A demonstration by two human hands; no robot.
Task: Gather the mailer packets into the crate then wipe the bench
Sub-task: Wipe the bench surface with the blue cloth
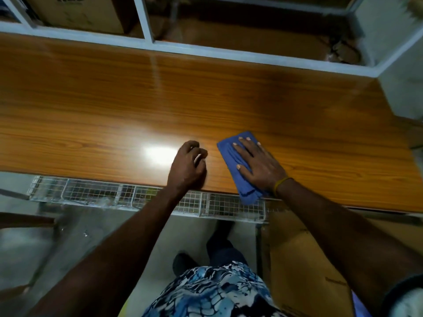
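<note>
A blue cloth (229,154) lies on the glossy wooden bench (114,106) near its front edge, right of centre, with one corner hanging over the edge. My right hand (258,161) lies flat on the cloth with fingers spread, pressing it to the wood. My left hand (188,165) rests on the bench just left of the cloth, curled into a loose fist with nothing in it. No mailer packets or crate are in view.
A white wire-mesh rack (128,195) runs below the bench's front edge. A cardboard box (304,266) stands on the floor at the lower right. Grey shelving (146,21) with a cardboard box (80,12) lines the back. A grey wall block (402,88) bounds the right end.
</note>
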